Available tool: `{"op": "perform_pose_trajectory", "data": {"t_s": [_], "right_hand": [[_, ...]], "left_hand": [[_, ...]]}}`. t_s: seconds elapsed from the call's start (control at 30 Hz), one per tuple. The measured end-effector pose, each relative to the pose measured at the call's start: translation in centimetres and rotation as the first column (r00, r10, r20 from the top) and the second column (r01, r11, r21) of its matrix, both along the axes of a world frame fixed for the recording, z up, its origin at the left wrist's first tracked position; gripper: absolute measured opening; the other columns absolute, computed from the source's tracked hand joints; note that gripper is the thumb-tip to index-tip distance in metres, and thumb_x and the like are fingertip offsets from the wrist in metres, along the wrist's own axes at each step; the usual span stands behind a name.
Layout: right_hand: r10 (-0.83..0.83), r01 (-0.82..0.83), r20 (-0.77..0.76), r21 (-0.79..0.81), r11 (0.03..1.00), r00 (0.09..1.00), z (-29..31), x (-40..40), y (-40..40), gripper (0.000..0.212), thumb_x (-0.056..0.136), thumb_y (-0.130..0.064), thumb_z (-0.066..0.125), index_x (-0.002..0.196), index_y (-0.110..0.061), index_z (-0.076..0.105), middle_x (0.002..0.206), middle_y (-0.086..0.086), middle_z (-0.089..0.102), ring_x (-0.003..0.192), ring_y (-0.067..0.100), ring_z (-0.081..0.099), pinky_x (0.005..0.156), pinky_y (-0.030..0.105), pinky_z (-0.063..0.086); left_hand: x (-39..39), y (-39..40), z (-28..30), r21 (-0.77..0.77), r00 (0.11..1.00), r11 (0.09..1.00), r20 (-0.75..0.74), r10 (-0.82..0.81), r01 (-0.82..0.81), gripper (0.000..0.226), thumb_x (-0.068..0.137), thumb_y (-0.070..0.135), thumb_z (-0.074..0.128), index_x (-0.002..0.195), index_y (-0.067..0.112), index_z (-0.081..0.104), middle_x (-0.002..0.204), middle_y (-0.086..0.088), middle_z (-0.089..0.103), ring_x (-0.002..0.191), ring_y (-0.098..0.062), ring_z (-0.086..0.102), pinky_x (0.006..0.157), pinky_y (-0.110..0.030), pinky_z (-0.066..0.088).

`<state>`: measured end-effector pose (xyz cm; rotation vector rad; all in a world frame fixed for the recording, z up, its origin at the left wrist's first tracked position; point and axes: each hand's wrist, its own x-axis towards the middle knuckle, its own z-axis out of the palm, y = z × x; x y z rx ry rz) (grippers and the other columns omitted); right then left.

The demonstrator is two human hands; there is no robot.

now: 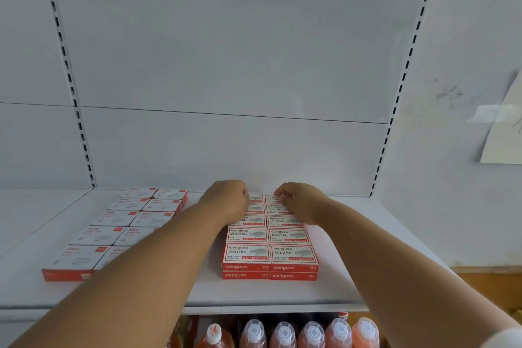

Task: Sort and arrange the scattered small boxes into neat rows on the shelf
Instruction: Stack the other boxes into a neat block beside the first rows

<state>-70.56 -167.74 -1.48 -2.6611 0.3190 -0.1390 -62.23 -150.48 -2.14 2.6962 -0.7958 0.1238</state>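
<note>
White shelving filled the view: a flat shelf point(353, 271) backed by a plain panel with slotted uprights at either side. On the shelf's middle lay the staple boxes point(269, 246), small, red-edged, with white printed tops, set in two touching columns running from near the front edge back toward the panel and stacked two high at the front. Both hands reached to the far end of that block: the left hand point(226, 200) lay curled over the rear boxes of the left column, and the right hand point(296, 200) had its fingers bent down onto the rear boxes of the right column; whether either actually pinched a box could not be told. Left of the block, with a bare strip between, sat paler boxes point(124, 229) in two columns. Bare shelf lay right of the staple boxes. Bottles point(282, 333) stood below.
</note>
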Motion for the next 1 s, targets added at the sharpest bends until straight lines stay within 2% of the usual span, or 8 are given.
{"op": "perform_pose_trajectory", "data": {"t_s": [0.13, 0.3, 0.4, 0.5, 0.63, 0.77, 0.87, 1.0], "right_hand": [[-0.001, 0.001, -0.007, -0.058, 0.998, 1.0, 0.3, -0.3, 0.0, 0.034, 0.102, -0.035, 0.036, 0.127, -0.027, 0.057, 0.122, -0.002, 0.062, 0.106, 0.018, 0.058, 0.087, 0.03, 0.047], [0.027, 0.021, 0.154, -0.298, 0.954, 0.988, 0.4, -3.4, 0.5, 0.036, 0.1, -0.042, 0.035, 0.126, -0.031, 0.058, 0.129, -0.005, 0.057, 0.116, 0.021, 0.049, 0.099, 0.042, 0.042], [0.145, -0.072, 0.275, -0.258, 0.963, 0.95, 0.4, -6.8, 1.7, 0.032, 0.098, -0.043, 0.046, 0.122, -0.029, 0.062, 0.126, -0.009, 0.059, 0.117, 0.015, 0.049, 0.101, 0.037, 0.04], [0.265, -0.195, 0.309, -0.24, 0.951, 0.913, 0.0, -10.6, 2.9, 0.041, 0.087, -0.055, 0.057, 0.119, -0.031, 0.064, 0.125, -0.014, 0.058, 0.117, 0.008, 0.047, 0.101, 0.029, 0.038], [0.317, -0.217, 0.283, -0.335, 0.917, 0.905, -1.3, -13.0, 3.4, 0.056, 0.071, -0.073, 0.05, 0.114, -0.042, 0.066, 0.126, -0.019, 0.054, 0.117, 0.006, 0.044, 0.1, 0.03, 0.034], [0.315, -0.221, 0.341, -0.285, 0.933, 0.886, -2.2, -12.7, 3.5, 0.035, 0.076, -0.05, 0.069, 0.108, -0.037, 0.07, 0.116, -0.019, 0.06, 0.111, 0.007, 0.048, 0.096, 0.033, 0.04], [0.277, -0.206, 0.373, -0.219, 0.954, 0.885, -2.6, -12.5, 3.7, 0.032, 0.075, -0.039, 0.077, 0.106, -0.034, 0.072, 0.108, -0.022, 0.061, 0.106, 0.005, 0.049, 0.092, 0.027, 0.045], [0.212, -0.16, 0.361, -0.167, 0.973, 0.908, -2.3, -12.5, 4.2, 0.03, 0.072, -0.033, 0.081, 0.101, -0.034, 0.074, 0.102, -0.029, 0.057, 0.105, 0.003, 0.049, 0.089, 0.019, 0.04]], "left_hand": [[-0.7, 0.5, 0.5, -0.046, 1.0, 0.999, 0.022, -0.008, 0.009, 0.026, 0.099, 0.031, 0.037, 0.107, 0.029, 0.062, 0.106, 0.004, 0.066, 0.093, -0.018, 0.06, 0.083, -0.039, 0.054], [-5.0, 2.4, 1.8, -0.089, 0.989, 0.988, 0.085, -0.121, 0.128, 0.033, 0.102, 0.025, 0.039, 0.127, 0.027, 0.059, 0.132, 0.008, 0.058, 0.117, -0.015, 0.05, 0.098, -0.035, 0.047], [-8.8, 4.8, 2.3, -0.102, 0.965, 0.959, 0.054, -0.258, 0.263, 0.032, 0.102, 0.037, 0.044, 0.132, 0.033, 0.055, 0.142, 0.016, 0.046, 0.131, -0.009, 0.038, 0.108, -0.028, 0.031], [-11.3, 7.8, 1.4, -0.014, 0.948, 0.949, 0.039, -0.315, 0.316, 0.053, 0.091, 0.06, 0.051, 0.141, 0.045, 0.041, 0.151, 0.025, 0.027, 0.142, -0.002, 0.02, 0.114, -0.027, 0.018], [-11.7, 9.3, -0.4, 0.0, 0.929, 0.945, 0.182, -0.322, 0.327, 0.054, 0.086, 0.061, 0.058, 0.137, 0.049, 0.046, 0.138, 0.031, 0.037, 0.129, 0.003, 0.027, 0.105, -0.021, 0.026], [-11.5, 9.0, -1.2, -0.068, 0.903, 0.921, 0.238, -0.358, 0.383, 0.04, 0.087, 0.051, 0.064, 0.126, 0.048, 0.058, 0.119, 0.029, 0.05, 0.114, 0.002, 0.036, 0.099, -0.024, 0.036], [-11.3, 8.9, -1.5, -0.105, 0.904, 0.917, 0.241, -0.352, 0.385, 0.039, 0.086, 0.049, 0.066, 0.124, 0.046, 0.06, 0.116, 0.027, 0.051, 0.113, 0.0, 0.037, 0.098, -0.022, 0.037], [-11.3, 8.8, -2.0, -0.14, 0.904, 0.911, 0.25, -0.347, 0.388, 0.038, 0.087, 0.047, 0.066, 0.125, 0.044, 0.06, 0.113, 0.025, 0.051, 0.113, -0.003, 0.036, 0.098, -0.024, 0.04]]}}
